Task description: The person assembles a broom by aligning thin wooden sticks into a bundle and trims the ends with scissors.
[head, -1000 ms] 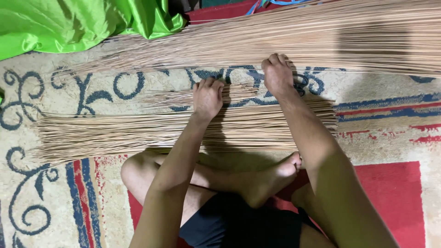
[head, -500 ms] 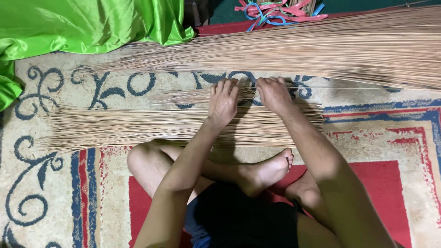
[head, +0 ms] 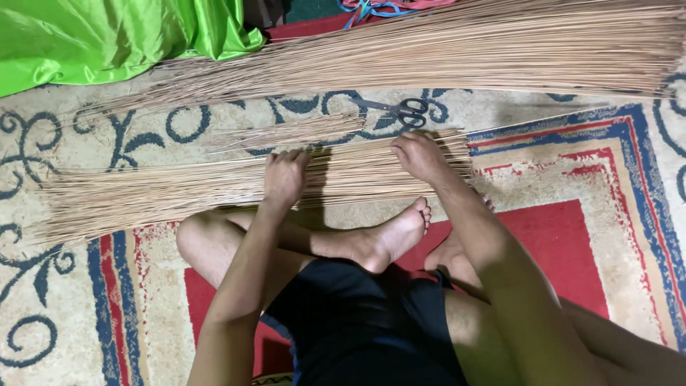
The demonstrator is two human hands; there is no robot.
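Observation:
I sit cross-legged on a patterned rug. A flat bundle of thin tan sticks (head: 164, 189) lies across the floor just in front of my legs. My left hand (head: 284, 175) presses palm-down on the middle of this bundle. My right hand (head: 418, 156) rests on the bundle's right end, fingers curled over the sticks. A smaller loose clump of sticks (head: 293, 131) lies just beyond. A much larger pile of long sticks (head: 457, 50) runs across the top of the view.
Black-handled scissors (head: 409, 111) lie on the rug between the two piles. Bright green cloth (head: 107, 36) is bunched at the top left. Coloured cords (head: 371, 7) show at the top edge. My bare foot (head: 389, 236) rests near the bundle.
Both hands have drawn back from the far side toward me onto the near bundle, the right hand most. The view has shifted, and the scissors now show beyond my hands.

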